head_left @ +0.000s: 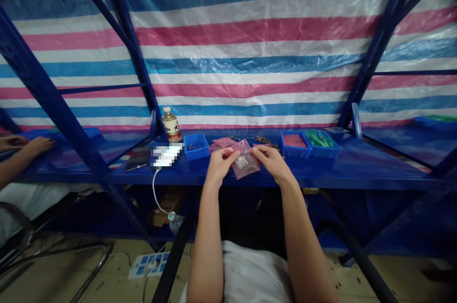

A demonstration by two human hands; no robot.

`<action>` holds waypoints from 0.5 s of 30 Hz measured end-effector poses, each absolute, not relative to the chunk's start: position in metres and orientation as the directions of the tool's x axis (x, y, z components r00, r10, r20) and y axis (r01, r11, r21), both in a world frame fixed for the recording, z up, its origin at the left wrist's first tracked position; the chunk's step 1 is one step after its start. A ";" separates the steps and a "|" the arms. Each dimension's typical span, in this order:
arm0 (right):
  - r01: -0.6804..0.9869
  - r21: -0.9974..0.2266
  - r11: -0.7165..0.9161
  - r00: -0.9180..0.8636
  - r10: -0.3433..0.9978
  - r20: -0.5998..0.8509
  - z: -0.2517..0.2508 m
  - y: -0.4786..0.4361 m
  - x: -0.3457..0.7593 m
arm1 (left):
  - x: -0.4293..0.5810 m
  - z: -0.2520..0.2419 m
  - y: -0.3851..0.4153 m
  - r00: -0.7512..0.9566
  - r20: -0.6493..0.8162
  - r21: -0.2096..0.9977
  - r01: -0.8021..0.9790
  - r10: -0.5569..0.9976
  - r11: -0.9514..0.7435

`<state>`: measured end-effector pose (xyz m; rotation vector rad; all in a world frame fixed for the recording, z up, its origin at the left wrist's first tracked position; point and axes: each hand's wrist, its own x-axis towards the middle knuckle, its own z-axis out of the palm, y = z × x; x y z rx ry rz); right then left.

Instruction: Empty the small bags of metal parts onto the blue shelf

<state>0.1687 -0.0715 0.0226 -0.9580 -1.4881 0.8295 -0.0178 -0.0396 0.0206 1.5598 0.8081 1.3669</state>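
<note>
My left hand (222, 164) and my right hand (272, 163) pinch the upper corners of a translucent pink plastic bag (245, 161), which holds small metal pieces. Its lower edge hangs just over the blue steel shelf (228, 178). Beyond my hands lie several flat pink bags (224, 142) and a tangle of metal chain (257, 140). A small blue tray of metal bits (196, 146) is close to my left hand.
Blue trays of pink bags (294, 145) and green items (319, 144) stand on the right. A bottle (172, 125), a phone (137, 160) and a blurred white patch (166, 156) with a white cable (156, 191) are on the left. A co-worker's hand (37, 146) rests far left behind a blue upright (67, 117).
</note>
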 end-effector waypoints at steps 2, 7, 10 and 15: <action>0.148 -0.890 0.431 -0.076 0.902 0.424 0.023 -0.074 0.169 | -0.020 0.021 -0.042 0.241 0.417 0.904 -0.007 0.876 -0.428; 0.246 -0.873 0.422 -0.237 0.899 0.368 0.025 -0.078 0.172 | -0.018 0.024 -0.046 0.261 0.454 0.875 0.050 0.852 -0.481; 0.295 -0.866 0.404 -0.308 0.898 0.314 0.027 -0.082 0.173 | -0.016 0.025 -0.047 0.255 0.458 0.871 0.061 0.851 -0.487; 0.229 -0.881 0.414 -0.253 0.899 0.357 0.029 -0.086 0.170 | -0.013 0.028 -0.052 0.265 0.447 0.890 -0.035 0.854 -0.455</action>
